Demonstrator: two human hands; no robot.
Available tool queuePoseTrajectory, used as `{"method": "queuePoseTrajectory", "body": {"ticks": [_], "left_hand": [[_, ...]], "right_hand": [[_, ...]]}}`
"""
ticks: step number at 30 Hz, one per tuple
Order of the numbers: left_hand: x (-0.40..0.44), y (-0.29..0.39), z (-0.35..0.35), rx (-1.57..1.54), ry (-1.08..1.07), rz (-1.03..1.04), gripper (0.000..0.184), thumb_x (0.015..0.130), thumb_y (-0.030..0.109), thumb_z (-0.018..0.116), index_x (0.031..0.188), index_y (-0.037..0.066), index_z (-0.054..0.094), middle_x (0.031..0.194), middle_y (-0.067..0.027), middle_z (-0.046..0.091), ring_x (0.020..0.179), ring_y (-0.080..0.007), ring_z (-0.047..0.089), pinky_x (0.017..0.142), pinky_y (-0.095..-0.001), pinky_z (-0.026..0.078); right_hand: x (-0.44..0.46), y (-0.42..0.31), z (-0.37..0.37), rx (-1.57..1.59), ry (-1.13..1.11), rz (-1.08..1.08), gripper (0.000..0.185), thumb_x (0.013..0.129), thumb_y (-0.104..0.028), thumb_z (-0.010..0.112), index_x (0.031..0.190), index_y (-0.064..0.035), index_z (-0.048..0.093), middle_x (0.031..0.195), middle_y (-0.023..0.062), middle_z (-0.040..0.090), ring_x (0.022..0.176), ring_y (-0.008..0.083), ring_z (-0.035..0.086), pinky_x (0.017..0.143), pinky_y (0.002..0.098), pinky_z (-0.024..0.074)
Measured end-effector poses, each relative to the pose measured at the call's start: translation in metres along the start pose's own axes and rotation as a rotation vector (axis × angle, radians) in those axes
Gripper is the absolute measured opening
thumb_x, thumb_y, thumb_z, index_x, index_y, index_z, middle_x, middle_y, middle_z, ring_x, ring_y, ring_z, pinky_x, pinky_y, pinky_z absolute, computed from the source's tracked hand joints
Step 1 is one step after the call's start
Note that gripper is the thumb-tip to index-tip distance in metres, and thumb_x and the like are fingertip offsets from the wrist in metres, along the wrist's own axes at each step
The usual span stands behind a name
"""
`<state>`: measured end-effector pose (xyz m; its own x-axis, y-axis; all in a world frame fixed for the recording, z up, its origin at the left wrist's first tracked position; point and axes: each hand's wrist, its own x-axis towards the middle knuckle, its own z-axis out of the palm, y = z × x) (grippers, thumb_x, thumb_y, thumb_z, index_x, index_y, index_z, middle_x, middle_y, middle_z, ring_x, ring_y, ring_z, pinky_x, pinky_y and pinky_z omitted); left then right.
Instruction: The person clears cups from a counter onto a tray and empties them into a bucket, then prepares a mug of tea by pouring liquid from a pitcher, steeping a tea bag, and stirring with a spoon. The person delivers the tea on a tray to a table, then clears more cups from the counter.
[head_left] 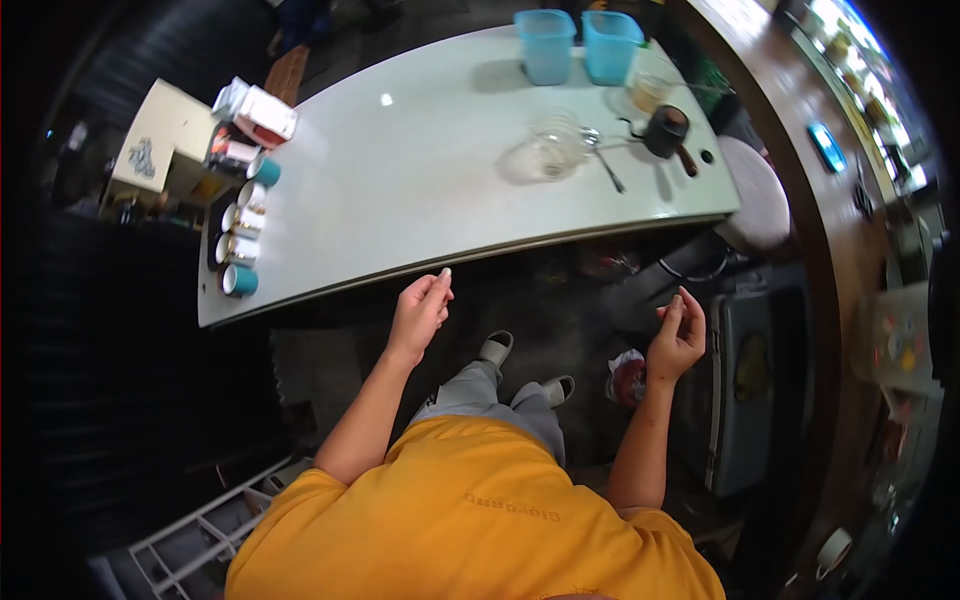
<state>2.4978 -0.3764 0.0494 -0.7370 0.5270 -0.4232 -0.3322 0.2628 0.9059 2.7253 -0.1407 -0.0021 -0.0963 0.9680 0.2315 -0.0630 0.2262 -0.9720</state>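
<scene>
My left hand [421, 316] hovers just in front of the table's near edge, fingers curled together and thumb pressed against them, with nothing visible in it. Farther right, my right hand [679, 338] is raised in the air, its fingers loosely bent and apart, holding nothing that I can see. Neither hand touches the white table [400, 170]. On the table, a clear glass vessel [557, 150] stands beside a long-handled spoon [608, 170]. A dark kettle [665, 132] with a brown handle sits near the right end.
Two blue plastic containers [546, 50] and a glass of pale liquid [651, 88] stand at the back. Several cups [240, 248] line the left edge by some boxes [268, 112]. A round stool [752, 195] and a wooden counter [800, 165] holding a phone [827, 147] are at right.
</scene>
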Motion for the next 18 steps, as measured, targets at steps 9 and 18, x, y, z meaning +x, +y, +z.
{"method": "queuePoseTrajectory", "body": {"ticks": [9,18], "left_hand": [[0.006,0.010,-0.145,-0.201,0.235,0.112,0.023,0.096,0.028,0.055,0.085,0.009,0.052,0.062,0.0044,0.044,0.048,-0.0038,0.041,0.042,-0.0181,0.026],[0.099,0.034,-0.346,-0.306,0.597,0.171,0.065,0.091,0.038,0.060,0.137,0.004,0.029,0.096,-0.0082,0.057,0.066,-0.0106,0.053,0.054,-0.0221,0.039]], "right_hand": [[-0.061,-0.028,0.160,0.053,-0.411,-0.134,0.015,0.088,0.002,0.060,0.102,0.0036,0.065,0.068,0.0026,0.061,0.063,0.0078,0.059,0.062,0.0202,0.0465],[-0.147,-0.047,0.315,-0.005,-0.507,-0.096,0.013,0.089,0.002,0.059,0.101,0.0046,0.064,0.068,0.0025,0.061,0.063,0.0081,0.059,0.063,0.0216,0.0476]]}}
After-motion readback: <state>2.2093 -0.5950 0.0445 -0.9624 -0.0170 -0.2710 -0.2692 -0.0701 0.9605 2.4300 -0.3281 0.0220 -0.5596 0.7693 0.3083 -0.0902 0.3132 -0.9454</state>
